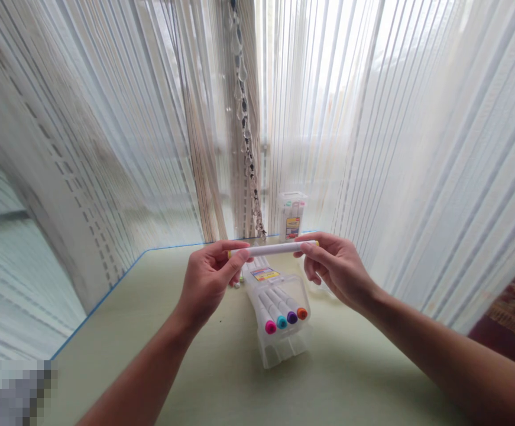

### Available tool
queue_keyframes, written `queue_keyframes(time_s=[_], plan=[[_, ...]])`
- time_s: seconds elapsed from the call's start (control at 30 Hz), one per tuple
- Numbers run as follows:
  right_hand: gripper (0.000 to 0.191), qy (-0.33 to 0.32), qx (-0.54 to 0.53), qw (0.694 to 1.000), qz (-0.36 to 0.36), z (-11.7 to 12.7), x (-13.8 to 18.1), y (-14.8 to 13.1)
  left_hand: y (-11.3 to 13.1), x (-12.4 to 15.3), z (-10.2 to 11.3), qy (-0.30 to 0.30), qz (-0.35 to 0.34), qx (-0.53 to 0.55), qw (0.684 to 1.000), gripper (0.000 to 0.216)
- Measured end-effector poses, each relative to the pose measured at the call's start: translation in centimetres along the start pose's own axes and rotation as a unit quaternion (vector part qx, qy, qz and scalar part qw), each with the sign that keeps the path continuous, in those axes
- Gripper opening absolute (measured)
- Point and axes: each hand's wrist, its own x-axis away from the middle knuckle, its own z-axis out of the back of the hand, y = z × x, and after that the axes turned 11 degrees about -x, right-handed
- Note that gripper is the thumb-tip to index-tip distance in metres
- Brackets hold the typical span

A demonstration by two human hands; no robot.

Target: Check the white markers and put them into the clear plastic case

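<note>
A white marker pen point(272, 249) with yellow at both ends is held level above the table. My left hand point(210, 275) pinches its left end, and the fingers of my right hand point(334, 263) close on the other. Below it a clear plastic marker case point(301, 290) lies tilted on a clear stand point(284, 350). Several white markers point(279, 303) rest in the case, with pink, turquoise, purple and orange ends facing me. A small object with a green and white end point(236, 283) shows partly behind my left hand.
An upright clear box of markers point(292, 216) stands at the back of the pale green table point(186, 378). Some clear plastic point(321, 288) lies beneath my right hand. Striped sheer curtains point(151, 118) and a hanging string of beads point(245, 118) border the table's far edge.
</note>
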Motion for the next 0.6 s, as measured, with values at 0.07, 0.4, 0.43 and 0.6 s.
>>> queue_keyframes(time_s=[0.07, 0.4, 0.43, 0.6], plan=[[0.027, 0.002, 0.003, 1.000, 0.000, -0.08, 0.02, 0.00, 0.07, 0.02, 0.01, 0.001, 0.000, -0.004, 1.000, 0.025], [0.023, 0.005, -0.023, 1.000, -0.004, 0.29, -0.06, 0.00, -0.47, -0.06, 0.11, 0.004, 0.010, 0.047, 0.999, 0.029], [0.023, 0.004, -0.024, 1.000, -0.003, 0.31, -0.07, 0.01, -0.45, -0.05, 0.09, 0.004, 0.010, 0.047, 0.999, 0.028], [0.022, -0.009, -0.009, 1.000, 0.001, 0.29, -0.03, 0.19, -0.07, 0.09, -0.07, 0.004, 0.008, 0.003, 1.000, 0.024]])
